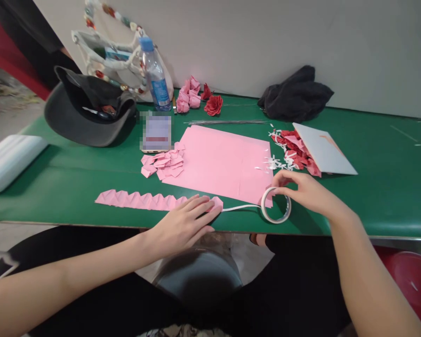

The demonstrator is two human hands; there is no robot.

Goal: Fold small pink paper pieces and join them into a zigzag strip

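My left hand lies flat with its fingers stretched out, pressing the right end of a long folded pink paper strip on the green table. A thin white line of tape runs from that end to a white tape roll. My right hand grips the roll's upper rim with curled fingers. Just behind both hands lies a large pink paper sheet.
Small pink folded pieces lie left of the sheet near a phone. Red paper scraps and a white card sit right. Paper roses, wires, a bottle, a cap, a bag and dark cloth line the back.
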